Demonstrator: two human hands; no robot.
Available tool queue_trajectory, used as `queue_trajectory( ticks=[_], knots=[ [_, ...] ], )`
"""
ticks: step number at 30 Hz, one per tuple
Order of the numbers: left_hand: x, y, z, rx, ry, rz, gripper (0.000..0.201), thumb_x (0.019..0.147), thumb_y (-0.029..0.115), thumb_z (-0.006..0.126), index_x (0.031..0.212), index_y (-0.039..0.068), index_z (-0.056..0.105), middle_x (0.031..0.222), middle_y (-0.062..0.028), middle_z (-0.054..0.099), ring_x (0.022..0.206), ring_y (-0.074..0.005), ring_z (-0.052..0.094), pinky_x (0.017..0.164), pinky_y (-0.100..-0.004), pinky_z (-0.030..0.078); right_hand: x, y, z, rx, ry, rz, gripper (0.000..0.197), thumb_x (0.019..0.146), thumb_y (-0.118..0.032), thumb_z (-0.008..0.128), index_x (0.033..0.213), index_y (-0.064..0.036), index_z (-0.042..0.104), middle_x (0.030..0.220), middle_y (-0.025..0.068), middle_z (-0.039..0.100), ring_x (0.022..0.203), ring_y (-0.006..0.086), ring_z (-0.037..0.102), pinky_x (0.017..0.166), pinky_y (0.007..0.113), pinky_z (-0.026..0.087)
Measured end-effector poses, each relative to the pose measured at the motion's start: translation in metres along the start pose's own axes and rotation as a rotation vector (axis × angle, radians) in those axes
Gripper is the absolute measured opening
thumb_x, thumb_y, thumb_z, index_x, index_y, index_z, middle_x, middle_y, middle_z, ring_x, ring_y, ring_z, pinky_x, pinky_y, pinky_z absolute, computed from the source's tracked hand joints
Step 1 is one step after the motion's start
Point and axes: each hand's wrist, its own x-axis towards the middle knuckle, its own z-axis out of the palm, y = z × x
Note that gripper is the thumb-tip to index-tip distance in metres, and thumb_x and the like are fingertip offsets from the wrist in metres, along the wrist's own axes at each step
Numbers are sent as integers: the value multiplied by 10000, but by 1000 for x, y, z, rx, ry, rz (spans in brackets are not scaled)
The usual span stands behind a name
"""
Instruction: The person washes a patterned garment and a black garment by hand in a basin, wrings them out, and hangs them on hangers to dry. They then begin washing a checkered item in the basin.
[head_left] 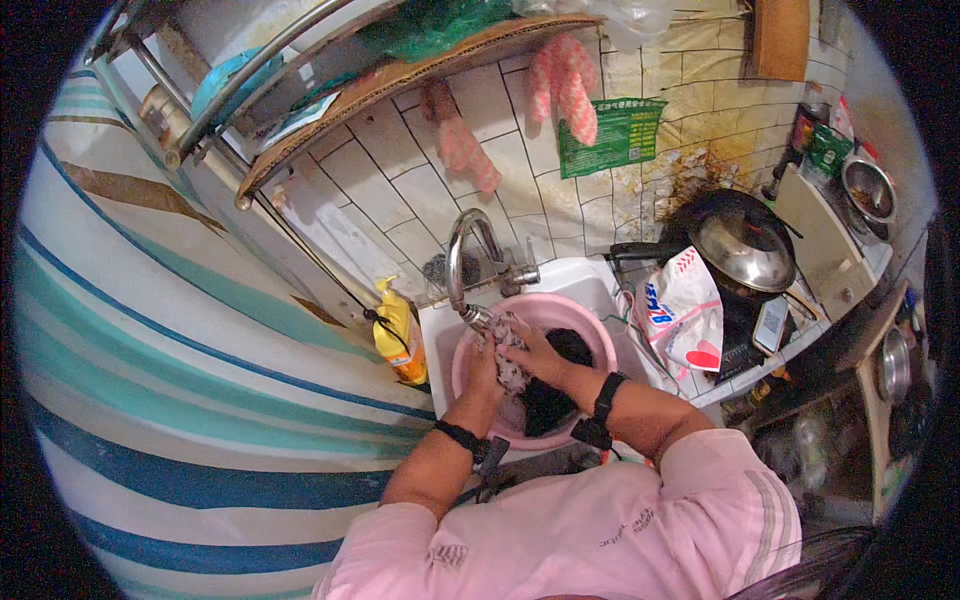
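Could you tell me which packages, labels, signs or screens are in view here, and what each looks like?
Green sign: rectangular, on the tiled wall above the sink.
White bag: crumpled, red and blue print, right of the pink basin.
Yellow bottle: orange label, left of the basin.
Phone: pale screen, on the stove.

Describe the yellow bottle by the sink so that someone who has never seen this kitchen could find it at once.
Start at the white sink under the curved metal tap, where a pink basin sits. On the sink's left rim, against the tiled wall, stands the yellow bottle. It is the only yellow thing there, with an orange base.
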Motion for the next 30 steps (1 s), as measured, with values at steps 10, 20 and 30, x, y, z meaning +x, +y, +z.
queue_trajectory(
  ticks=[10, 20, 30],
  knots=[
    [-35, 33, 16, -331, -248, -209, 360, 988, 398, 456, 1182, 117, 569, 1149, -90, 625, 1019, -264, 632, 863, -416, 546, -38, -77, -8, -435, 281, -63, 316, 749, -354, 701, 911, -86, 668, 1076, 165, 601, 1025, 371, 564, 876, 472, 485],
    [3, -38, -30, -136, -529, -246, 309, 955, 362, 509, 1138, 125, 585, 1115, -86, 638, 996, -243, 642, 828, -458, 557, -41, -82, -9, -654, -26, -216, 196, 715, -244, 720, 815, -101, 633, 886, 96, 577, 814, 300, 620, 681, 412, 521],
    [-11, 34, 13, -594, -475, -785, 694, 899, 639, 457, 1391, 151, 408, 1407, -75, 468, 1263, -263, 485, 1013, -523, 417, -32, -71, -42, -183, 332, 246, 451, 767, -218, 687, 1183, -92, 566, 1053, 206, 650, 1000, 362, 621, 855, 427, 493]
  ],
)
